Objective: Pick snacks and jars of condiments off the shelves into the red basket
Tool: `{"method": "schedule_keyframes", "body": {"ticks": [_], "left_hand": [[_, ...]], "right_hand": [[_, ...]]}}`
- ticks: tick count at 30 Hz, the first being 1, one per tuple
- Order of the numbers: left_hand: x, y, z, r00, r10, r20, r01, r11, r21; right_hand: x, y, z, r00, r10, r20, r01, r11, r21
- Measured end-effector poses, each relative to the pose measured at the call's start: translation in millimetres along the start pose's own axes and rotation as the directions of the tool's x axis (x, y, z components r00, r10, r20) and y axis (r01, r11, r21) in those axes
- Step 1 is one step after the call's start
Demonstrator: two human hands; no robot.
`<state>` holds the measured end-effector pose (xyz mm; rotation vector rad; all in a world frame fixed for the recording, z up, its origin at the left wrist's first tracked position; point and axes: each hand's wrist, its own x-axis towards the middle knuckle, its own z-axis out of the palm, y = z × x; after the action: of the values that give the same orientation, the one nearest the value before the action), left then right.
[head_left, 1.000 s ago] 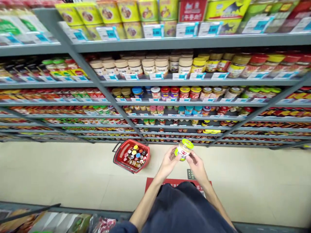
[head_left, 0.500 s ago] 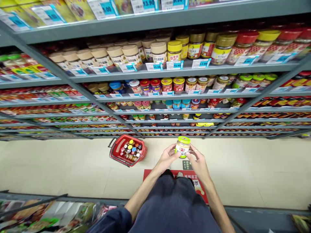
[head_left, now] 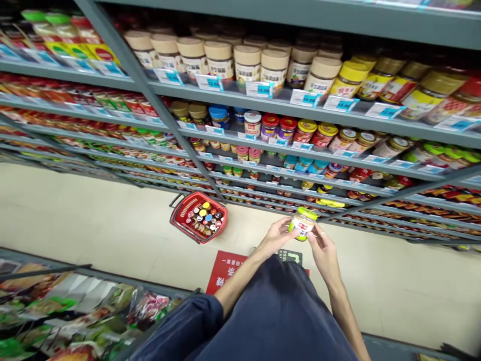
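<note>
Between my two hands, in front of my body, is a glass jar (head_left: pixel 302 223) with a lime-green lid and a white and green label. My left hand (head_left: pixel 278 234) grips its left side, with the thumb across the lower front. On the other side my right hand (head_left: pixel 322 246) holds it with thumb and fingers. The jar is nearly upright and its label faces me. Left of my hands, a red shopping basket (head_left: pixel 176 220) stands on the floor with several lidded jars inside.
Grey shelves (head_left: pixel 240 95) packed with jars and bottles run across the front, with price tags along their edges. Behind me at lower left is another shelf of bagged goods (head_left: pixel 93 311). A red floor mat (head_left: pixel 221 273) and a green exit sign (head_left: pixel 291 255) lie underfoot.
My view has swung and tilted, so the shelves now slant down to the right. The jar and both hands sit further right in the picture. Both hands still hold the jar.
</note>
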<state>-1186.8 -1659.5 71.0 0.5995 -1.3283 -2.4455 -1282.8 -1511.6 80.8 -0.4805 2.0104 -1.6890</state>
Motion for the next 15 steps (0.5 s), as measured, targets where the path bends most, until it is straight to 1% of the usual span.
{"method": "schedule_keyframes", "body": {"ticks": [4,9,12,15], "left_hand": [[-4,9,-25.3,1.0,0.0,-0.019,-0.001,1.0,-0.028],[-7,19,-53.5,0.999,0.032,-0.044,-0.035,0.998,-0.053],[-6,25,-60.2,0.998,0.035,-0.056,-0.037,0.998,-0.047],[-4,33,-58.2,0.999,0.03,-0.027,-0.03,0.999,-0.017]], "right_hand": [[2,-4,28,0.999,0.029,0.023,-0.028,0.999,-0.036],[4,-13,61,0.999,0.021,0.049,-0.017,0.997,-0.076],[6,-20,72,0.997,-0.004,0.072,0.009,0.997,-0.071],[6,-24,72,0.998,-0.032,0.058,0.036,0.998,-0.059]]}}
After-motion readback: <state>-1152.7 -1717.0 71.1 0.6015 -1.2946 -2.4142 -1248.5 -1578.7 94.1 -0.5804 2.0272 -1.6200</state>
